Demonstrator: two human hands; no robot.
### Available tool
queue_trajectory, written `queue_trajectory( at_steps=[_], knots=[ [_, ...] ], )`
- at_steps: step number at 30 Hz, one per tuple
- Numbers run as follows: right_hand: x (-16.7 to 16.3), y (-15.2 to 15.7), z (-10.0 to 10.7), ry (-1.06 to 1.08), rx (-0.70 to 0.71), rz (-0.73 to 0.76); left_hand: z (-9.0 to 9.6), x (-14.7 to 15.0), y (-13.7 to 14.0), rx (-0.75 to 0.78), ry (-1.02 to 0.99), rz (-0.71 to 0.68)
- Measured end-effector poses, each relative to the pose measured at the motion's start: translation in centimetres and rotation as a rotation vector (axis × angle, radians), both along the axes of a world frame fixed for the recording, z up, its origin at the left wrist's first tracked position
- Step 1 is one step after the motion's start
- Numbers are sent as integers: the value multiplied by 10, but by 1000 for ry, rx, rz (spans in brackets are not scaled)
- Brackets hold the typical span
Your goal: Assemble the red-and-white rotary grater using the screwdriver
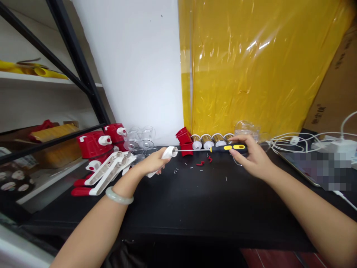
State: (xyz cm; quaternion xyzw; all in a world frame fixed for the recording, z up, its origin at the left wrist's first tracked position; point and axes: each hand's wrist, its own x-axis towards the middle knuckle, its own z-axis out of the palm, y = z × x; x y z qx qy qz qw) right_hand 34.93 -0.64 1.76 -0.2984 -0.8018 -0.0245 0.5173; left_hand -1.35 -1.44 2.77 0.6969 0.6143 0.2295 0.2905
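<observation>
My left hand (156, 162) is closed around a white plastic crank handle (170, 152), its round end facing right. Fingers of my right hand (248, 152) wrap the black and yellow grip of a screwdriver (220, 149). The long shaft runs level to the left, and its tip reaches into the handle's round end. Below the shaft, small red plastic pieces (200, 163) and several tiny silver pins or screws (192, 167) lie on the black table (178, 208). Part of the white handle is hidden behind my left fingers.
White crank handles with red grips (103, 175) lie at left beside red housings (93, 145) and clear plastic cups (139, 137). A red tube part (184, 136) and several metal drums (207, 142) line the back. At right are white cables (287, 143) and a tablet (297, 167).
</observation>
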Motion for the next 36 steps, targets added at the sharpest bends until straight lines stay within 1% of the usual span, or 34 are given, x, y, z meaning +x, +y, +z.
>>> queue_trajectory(
  at_steps=[3,6,11,18,24,29,36],
  knots=[
    [-2,-1,0,-41,12,81,2,0,0,-13,3,40],
    [-5,-2,1,-51,70,111,3,-1,0,-38,3,46],
    [-7,-2,3,-7,133,74,3,-1,-1,-66,-59,21],
    [-7,-4,3,42,134,43,7,-2,-2,-97,-174,-28],
    [-7,-5,3,92,130,28,7,0,-3,-95,-179,-24],
    [-7,-4,3,69,146,41,8,1,-5,-91,-189,-16],
    [-8,-4,3,52,152,22,7,0,-4,-83,-164,-26]
  ],
)
